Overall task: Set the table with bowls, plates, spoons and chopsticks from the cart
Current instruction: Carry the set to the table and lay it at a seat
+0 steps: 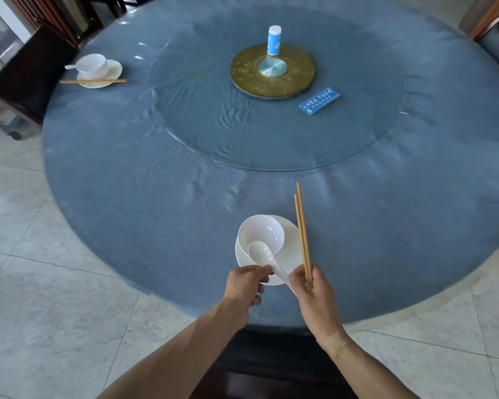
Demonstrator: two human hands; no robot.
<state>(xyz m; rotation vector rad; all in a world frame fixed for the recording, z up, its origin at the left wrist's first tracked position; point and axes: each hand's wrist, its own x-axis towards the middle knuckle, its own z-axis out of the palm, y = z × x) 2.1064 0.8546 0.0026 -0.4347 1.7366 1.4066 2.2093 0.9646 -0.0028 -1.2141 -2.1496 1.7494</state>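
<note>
The spoon (267, 259) handle's end hides behind the right hand (314, 295); the blue sign's (319, 101) print seems illegible.

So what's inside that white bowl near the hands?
The near bowl sits on a white plate; a white spoon rests its scoop over the rim. Otherwise it looks empty, though the spoon covers part of it.

Two bare forearms rose from the bottom edge of the head view, and no sleeve, cuff or glove showed on either one. The left hand (247, 286) and the right hand (314, 295) were uncovered too, with no ring or strap to be seen on the fingers or wrists, as far as the wide lens allowed. Both arms were slender. Whatever was worn higher up lay out of the picture.
</note>
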